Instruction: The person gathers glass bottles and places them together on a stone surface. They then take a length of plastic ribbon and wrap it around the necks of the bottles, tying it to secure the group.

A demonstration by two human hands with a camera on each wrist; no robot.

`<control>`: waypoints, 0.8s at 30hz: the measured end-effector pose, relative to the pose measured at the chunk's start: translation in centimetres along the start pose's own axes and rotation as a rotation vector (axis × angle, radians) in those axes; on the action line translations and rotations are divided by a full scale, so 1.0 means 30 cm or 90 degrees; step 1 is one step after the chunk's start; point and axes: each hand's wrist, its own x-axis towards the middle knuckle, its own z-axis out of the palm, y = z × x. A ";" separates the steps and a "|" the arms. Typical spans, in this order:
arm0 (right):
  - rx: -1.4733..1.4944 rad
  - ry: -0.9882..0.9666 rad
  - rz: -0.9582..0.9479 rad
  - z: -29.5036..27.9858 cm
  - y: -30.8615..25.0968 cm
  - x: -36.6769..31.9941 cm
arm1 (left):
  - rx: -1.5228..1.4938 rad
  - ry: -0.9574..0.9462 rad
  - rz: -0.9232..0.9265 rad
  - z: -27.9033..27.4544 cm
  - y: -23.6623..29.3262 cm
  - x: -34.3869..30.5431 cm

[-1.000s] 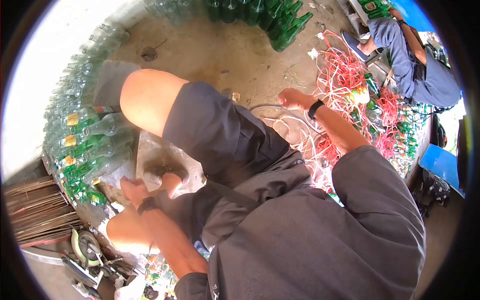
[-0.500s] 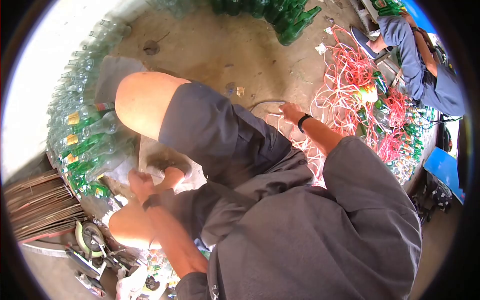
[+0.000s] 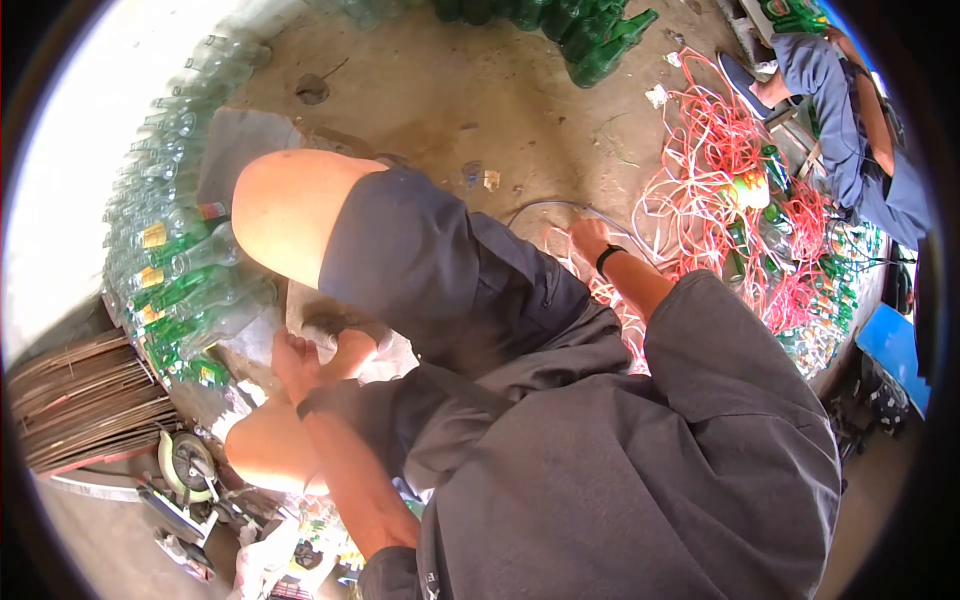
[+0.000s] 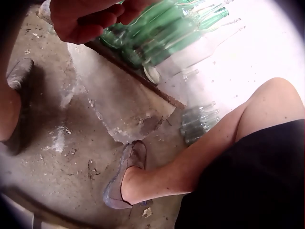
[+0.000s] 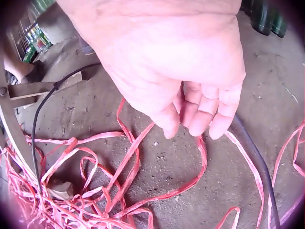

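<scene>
In the right wrist view, my right hand [image 5: 176,67] hangs over a loose tangle of pink plastic strapping [image 5: 128,176]. Its fingers [image 5: 205,114] bend loosely beside the thumb, and several strands pass behind the fingertips. The head view places this hand beside my right thigh, at the near edge of the tangle. My left hand [image 3: 295,362] is in front of my left knee, its forearm along the thigh. Loosely bent, its fingers [image 4: 97,24] overlap the green glass bottles [image 4: 157,38] at the top of the left wrist view, where the hand is partly cut off.
Clear bottles [image 3: 150,165] are stacked along the left wall. More green bottles [image 3: 605,45] stand at the back. A dark cable [image 5: 255,148] crosses the floor by the strapping. Another person [image 3: 830,110] sits at the far right. Wooden sticks [image 3: 90,405] lie at left.
My right hand has moved down and slightly sideways beside my thigh, near the pink strapping. My left hand has shifted a little right and up. The whole view has turned slightly.
</scene>
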 end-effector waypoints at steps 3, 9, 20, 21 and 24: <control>-0.002 0.008 0.009 0.020 0.001 0.003 | 0.013 -0.028 0.011 -0.004 -0.004 -0.003; 0.276 0.045 -0.110 -0.085 0.074 0.000 | 0.037 -0.016 0.034 0.062 -0.008 -0.077; 0.661 -0.037 -0.119 -0.633 0.199 -0.137 | 0.139 -0.223 0.188 0.144 0.032 -0.270; 0.706 -0.037 -0.131 -0.686 0.198 -0.167 | 0.151 -0.241 0.254 0.150 0.046 -0.306; 0.757 -0.015 -0.103 -0.811 0.203 -0.197 | 0.163 -0.283 0.355 0.185 0.117 -0.457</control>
